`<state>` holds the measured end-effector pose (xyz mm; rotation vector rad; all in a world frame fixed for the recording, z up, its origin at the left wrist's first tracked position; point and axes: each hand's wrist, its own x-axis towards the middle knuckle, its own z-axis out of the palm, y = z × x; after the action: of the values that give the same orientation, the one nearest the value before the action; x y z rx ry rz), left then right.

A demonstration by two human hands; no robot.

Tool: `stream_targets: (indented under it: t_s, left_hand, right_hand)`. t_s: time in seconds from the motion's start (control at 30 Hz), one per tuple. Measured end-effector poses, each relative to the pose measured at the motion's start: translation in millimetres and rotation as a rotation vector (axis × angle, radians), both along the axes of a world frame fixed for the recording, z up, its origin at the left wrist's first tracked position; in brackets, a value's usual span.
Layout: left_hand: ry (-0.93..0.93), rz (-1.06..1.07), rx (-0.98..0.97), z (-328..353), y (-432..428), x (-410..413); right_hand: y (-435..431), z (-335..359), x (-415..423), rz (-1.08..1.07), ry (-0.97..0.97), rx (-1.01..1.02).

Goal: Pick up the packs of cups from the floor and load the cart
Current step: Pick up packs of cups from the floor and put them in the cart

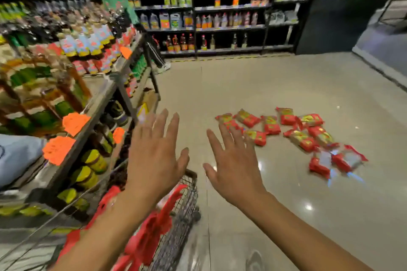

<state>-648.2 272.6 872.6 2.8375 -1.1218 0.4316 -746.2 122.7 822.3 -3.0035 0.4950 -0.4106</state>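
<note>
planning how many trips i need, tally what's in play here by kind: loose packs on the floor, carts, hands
Red and gold plastic-wrapped packs of cups lying on the floor: about 12 (the pile overlaps and is blurred)
Grey wire mesh cart, with red packs already inside: 1
Bare hands, left hand and right hand, both open and empty: 2
Total: about 15

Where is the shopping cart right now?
The wire cart sits at the bottom left of the head view, under the left hand, beside the bottle shelves, with red packs already inside.
</note>
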Motion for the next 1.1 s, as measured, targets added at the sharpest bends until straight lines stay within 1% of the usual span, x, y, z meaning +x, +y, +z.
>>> stream_targets:
  t_s: [0.13,0.3,0.37,0.5,0.7,0.77,0.97,1.1]
  left_hand:
    - [-0.013,-0.183,-0.025,-5,-110,-14]
    - [-0.013,-0.284,0.020,-21,-243,-26]
    - [-0.010,-0.307,0.017,-27,-288,-28]
    - [-0.004,-0.285,0.045,-36,-351,-18]
    - [-0.007,-0.236,0.065,-49,-401,36]
    - [0.001,-0.222,0.070,-57,-415,63]
    - [0.041,-0.185,0.064,-100,-466,180]
    - [0.139,-0.190,0.054,-124,-507,269]
  right_hand:
    - [-88,-7,-37,-0.187,-0.023,0.033]
    - [-210,-17,-67,-0.337,-0.003,0.067]
    - [-255,-17,-67,-0.361,-0.003,0.073]
    - [-319,-11,-49,-0.311,-0.005,0.089]
    - [-378,-16,16,-0.248,-0.049,0.111]
    - [-396,-23,46,-0.238,-0.032,0.105]
    - [-461,-49,156,-0.221,0.045,0.044]
    - [-512,-66,231,-0.242,0.108,0.047]
